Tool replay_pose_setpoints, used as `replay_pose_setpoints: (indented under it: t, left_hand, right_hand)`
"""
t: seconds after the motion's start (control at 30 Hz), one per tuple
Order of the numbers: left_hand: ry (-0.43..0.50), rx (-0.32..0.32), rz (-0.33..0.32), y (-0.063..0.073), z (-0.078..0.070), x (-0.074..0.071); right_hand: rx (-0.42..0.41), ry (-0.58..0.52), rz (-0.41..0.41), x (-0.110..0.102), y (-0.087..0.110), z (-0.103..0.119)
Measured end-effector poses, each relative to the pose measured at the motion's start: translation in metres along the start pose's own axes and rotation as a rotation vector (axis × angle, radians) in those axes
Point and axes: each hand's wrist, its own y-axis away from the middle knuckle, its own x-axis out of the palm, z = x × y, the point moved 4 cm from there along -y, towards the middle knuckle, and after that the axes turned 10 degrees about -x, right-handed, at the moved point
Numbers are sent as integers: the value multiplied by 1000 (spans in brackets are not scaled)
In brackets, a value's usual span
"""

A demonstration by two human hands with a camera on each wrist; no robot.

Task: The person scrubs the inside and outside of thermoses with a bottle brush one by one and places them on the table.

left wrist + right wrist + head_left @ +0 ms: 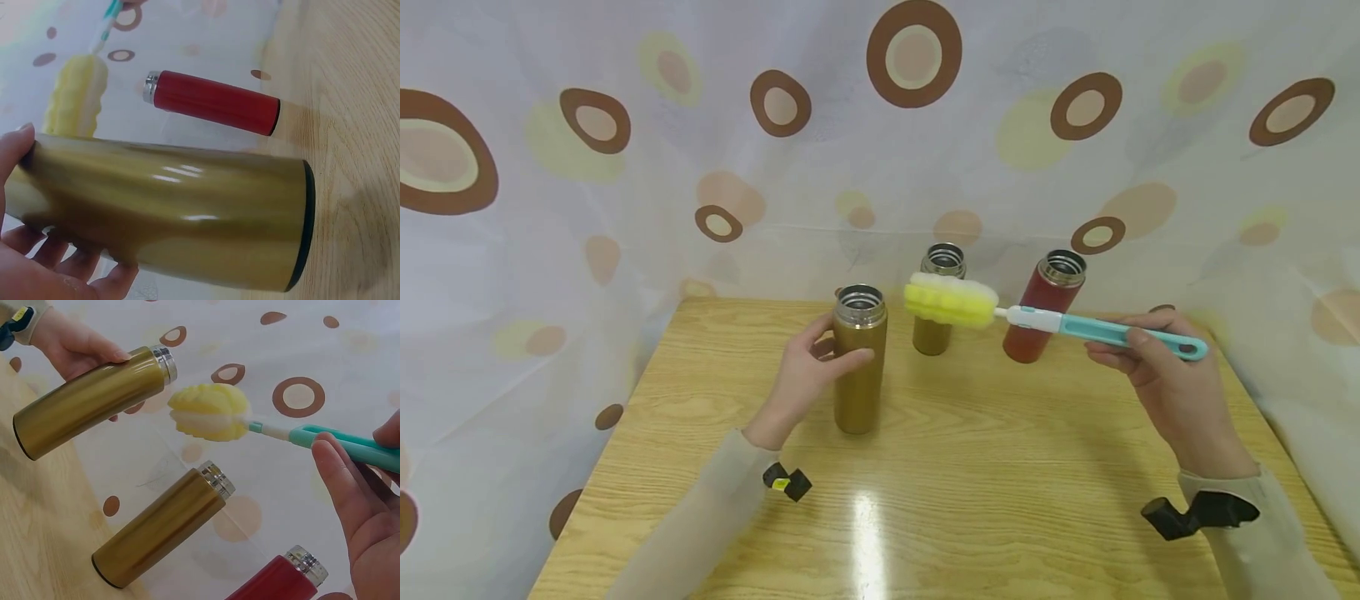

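My left hand (808, 367) grips a gold thermos flask (860, 383) around its upper body, thumb across the front. Its mouth is uncovered, showing a steel rim. In the left wrist view the flask's dark base (303, 231) is close to the tabletop. My right hand (1176, 383) holds a bottle brush (1093, 329) by its teal handle, pinched between thumb and fingers. The brush lies nearly level in the air, its yellow-and-white sponge head (209, 412) pointing at the gold flask's mouth, apart from it.
A second gold flask (159, 528), uncapped, stands farther back, partly behind the sponge head in the head view. To its right is a red flask (1037, 312), also without a lid. A patterned curtain (820, 183) borders the wooden table (970, 500) at the back and sides.
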Motion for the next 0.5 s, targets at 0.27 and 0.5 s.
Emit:
replay_pose_setpoints:
  t: [0.27,0.5]
  left_hand:
    - [54,4,34,-1,1,0]
    - [58,20,51,-1,-1,1]
  right_hand:
    - [33,-123,82,-3,6,-4]
    - [77,-163,132,-5,11,-9]
